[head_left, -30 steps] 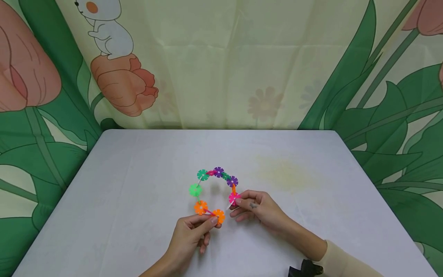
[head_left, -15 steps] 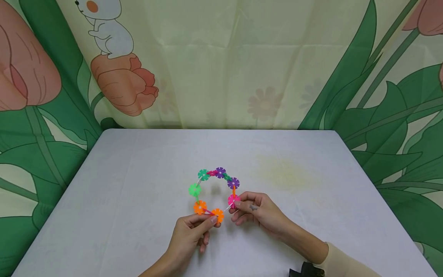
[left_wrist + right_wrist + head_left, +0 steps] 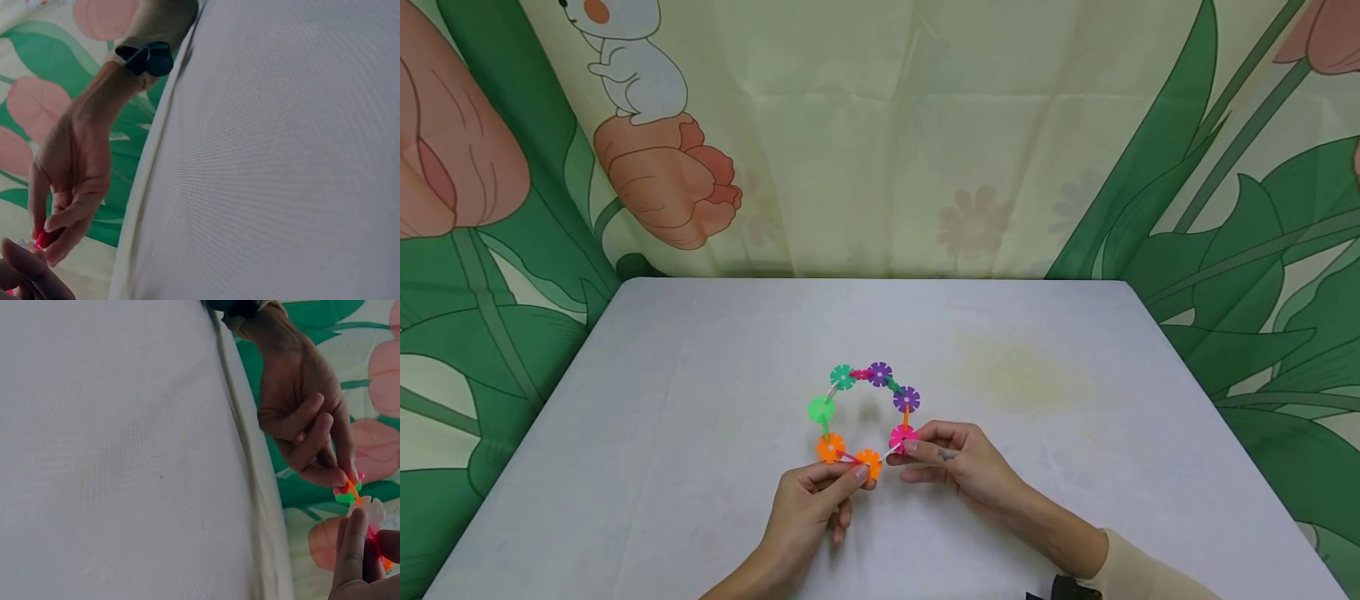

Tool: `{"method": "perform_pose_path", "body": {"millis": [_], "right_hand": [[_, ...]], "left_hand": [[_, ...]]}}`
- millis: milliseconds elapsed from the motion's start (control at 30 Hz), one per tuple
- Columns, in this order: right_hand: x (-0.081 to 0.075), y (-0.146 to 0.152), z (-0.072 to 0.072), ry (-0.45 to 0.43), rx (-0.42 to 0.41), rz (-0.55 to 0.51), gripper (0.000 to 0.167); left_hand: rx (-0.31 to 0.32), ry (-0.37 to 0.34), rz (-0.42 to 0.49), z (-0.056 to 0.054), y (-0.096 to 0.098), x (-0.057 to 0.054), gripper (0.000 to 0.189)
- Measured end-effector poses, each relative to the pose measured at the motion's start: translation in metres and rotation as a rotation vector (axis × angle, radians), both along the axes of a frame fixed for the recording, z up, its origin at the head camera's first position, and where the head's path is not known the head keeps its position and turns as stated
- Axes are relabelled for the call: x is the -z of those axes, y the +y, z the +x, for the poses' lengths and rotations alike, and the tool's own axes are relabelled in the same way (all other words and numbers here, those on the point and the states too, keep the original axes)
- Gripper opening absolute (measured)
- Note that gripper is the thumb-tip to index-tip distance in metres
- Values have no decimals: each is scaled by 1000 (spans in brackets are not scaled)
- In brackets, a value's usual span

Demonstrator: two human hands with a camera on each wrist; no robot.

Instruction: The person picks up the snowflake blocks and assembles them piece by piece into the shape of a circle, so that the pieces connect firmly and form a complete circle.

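A ring-shaped chain of colourful plastic snowflake discs is held above the table in the head view, with purple [image 3: 880, 374], green [image 3: 822, 409] and orange discs [image 3: 831, 447] in it. My left hand [image 3: 811, 504] pinches an orange disc [image 3: 872, 461] at the near end between thumb and fingers. My right hand [image 3: 973, 467] pinches the chain's other end, at a pink disc [image 3: 902, 437] and a white disc; the white one [image 3: 375, 509] shows better in the right wrist view. The white disc's edge lies close to the orange disc; whether they touch I cannot tell.
A white-covered table [image 3: 700, 367] spreads below both hands, with a faint yellowish stain [image 3: 1015, 371] to the right. Behind it hangs a curtain [image 3: 850, 167] printed with flowers and a white animal. A black strap [image 3: 1072, 588] is at the right sleeve.
My right hand has brought the pink and white end slightly nearer and leftward, narrowing the gap to the orange disc. My left hand has barely moved and keeps its pinch.
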State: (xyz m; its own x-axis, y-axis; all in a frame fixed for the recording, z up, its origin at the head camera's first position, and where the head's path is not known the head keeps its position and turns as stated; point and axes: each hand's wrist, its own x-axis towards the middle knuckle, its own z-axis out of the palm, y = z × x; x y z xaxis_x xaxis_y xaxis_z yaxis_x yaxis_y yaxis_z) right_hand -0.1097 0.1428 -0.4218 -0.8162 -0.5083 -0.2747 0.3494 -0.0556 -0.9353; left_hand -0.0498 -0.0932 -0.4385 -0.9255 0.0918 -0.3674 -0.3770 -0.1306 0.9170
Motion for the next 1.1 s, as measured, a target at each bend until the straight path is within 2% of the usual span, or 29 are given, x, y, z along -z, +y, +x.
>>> {"method": "perform_pose_path", "body": {"millis": [167,333,433,767,1100], "right_hand": [[1,-5,3,-41,51,-14,17],[3,-8,4,-79,77,-16,30],[5,-8,3,-92,64,-18,33],[7,-8,-1,-121,19,-29,16],[5,-9,2,-133,36,-103,7]], "left_hand": [[-24,-6,6,0,1,-1,39],[-32,1,-2,0,1,-2,40],[-34,7,-9,0,1,-2,39],[-40,27,-12,2,0,-2,34],[-72,39,-12,2,0,-2,34]]}}
